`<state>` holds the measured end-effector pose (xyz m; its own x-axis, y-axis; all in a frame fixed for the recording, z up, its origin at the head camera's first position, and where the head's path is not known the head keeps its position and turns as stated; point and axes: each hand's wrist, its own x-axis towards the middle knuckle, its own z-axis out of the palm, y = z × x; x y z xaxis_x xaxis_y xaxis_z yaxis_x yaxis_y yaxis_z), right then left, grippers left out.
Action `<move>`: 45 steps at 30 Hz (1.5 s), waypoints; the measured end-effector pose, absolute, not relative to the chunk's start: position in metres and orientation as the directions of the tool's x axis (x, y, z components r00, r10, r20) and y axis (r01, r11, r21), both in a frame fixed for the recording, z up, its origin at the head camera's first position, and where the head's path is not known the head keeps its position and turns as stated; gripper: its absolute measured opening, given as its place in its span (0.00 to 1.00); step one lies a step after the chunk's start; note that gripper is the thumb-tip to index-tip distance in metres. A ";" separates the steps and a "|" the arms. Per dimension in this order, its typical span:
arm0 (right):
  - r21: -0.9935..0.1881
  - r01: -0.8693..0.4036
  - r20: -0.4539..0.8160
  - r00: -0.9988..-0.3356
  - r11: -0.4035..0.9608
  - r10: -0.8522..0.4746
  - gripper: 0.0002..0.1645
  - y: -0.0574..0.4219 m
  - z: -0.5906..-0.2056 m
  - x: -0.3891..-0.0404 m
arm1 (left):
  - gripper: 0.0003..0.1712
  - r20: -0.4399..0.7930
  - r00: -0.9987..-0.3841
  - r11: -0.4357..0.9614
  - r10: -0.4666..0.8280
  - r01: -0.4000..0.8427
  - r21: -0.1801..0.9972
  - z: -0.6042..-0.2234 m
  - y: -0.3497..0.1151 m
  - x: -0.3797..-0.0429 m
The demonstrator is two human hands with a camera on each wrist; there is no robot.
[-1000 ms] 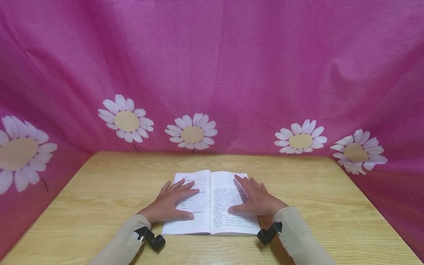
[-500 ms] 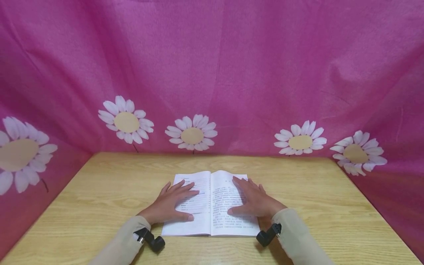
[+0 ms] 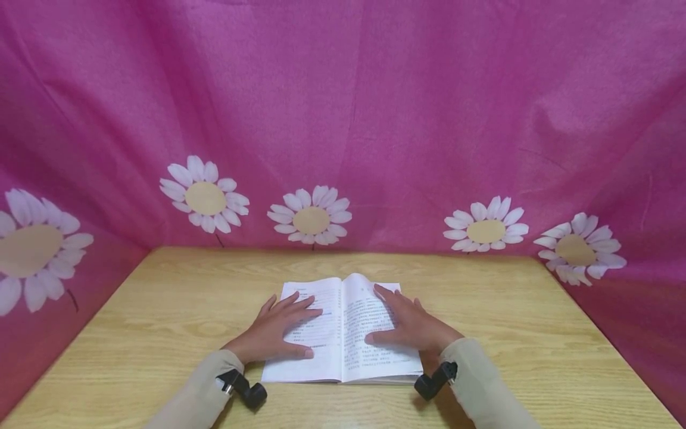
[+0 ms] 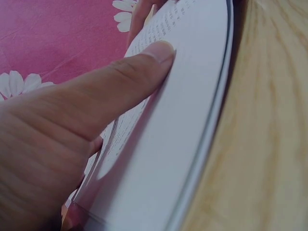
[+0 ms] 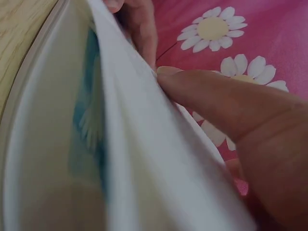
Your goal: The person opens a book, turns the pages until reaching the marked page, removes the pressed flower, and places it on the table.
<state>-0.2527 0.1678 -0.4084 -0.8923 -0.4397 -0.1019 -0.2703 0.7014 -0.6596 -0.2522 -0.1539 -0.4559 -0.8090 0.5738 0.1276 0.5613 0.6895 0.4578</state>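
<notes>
An open book (image 3: 327,363) with printed white pages lies on the wooden table. My left hand (image 3: 268,333) rests on its left page with fingers spread, and in the left wrist view the thumb (image 4: 130,79) lies on the paper. On the right page (image 3: 370,357) my right hand (image 3: 415,328) lies with fingers extended and thumb apart. That page bows upward near the spine. In the right wrist view, the right thumb (image 5: 207,96) touches a raised page (image 5: 144,110); a gap beneath shows a page with a blue-green picture (image 5: 89,115).
The light wooden table (image 3: 509,310) extends around the book. A pink cloth (image 3: 396,119) with large white daisies surrounds it at the back and sides. A small black camera (image 3: 252,393) is on the left wrist, and another black camera (image 3: 431,384) on the right.
My right hand has slid slightly left across the right page. The page now arches higher beside the spine and its near edge has lifted. My left hand stays in place.
</notes>
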 end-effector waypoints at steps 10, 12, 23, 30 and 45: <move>-0.768 -0.154 -0.139 -0.908 0.622 -0.395 0.48 0.161 -0.398 -0.247 | 0.47 0.132 -0.805 0.683 0.578 0.566 0.461 -0.456 -0.155 -0.252; -0.792 -0.127 -0.150 -0.908 0.598 -0.392 0.44 0.160 -0.395 -0.245 | 0.47 0.131 -0.804 0.682 0.580 0.567 0.462 -0.456 -0.155 -0.252; -0.856 -0.155 -0.136 -0.853 0.494 -0.504 0.32 0.159 -0.388 -0.244 | 0.47 0.127 -0.808 0.688 0.575 0.562 0.458 -0.455 -0.153 -0.251; -0.841 -0.275 -0.037 -0.830 0.466 -0.557 0.40 0.162 -0.391 -0.246 | 0.47 0.125 -0.808 0.691 0.575 0.562 0.454 -0.454 -0.153 -0.250; -0.734 -0.422 0.231 -0.892 0.533 -0.388 0.55 0.156 -0.380 -0.241 | 0.47 0.126 -0.802 0.679 0.584 0.568 0.464 -0.455 -0.154 -0.250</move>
<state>-0.2415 0.1561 -0.3805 -0.8923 -0.3876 0.2312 -0.4215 0.5327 -0.7339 -0.2504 -0.1542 -0.4555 -0.8017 0.5842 0.1263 0.5682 0.6794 0.4643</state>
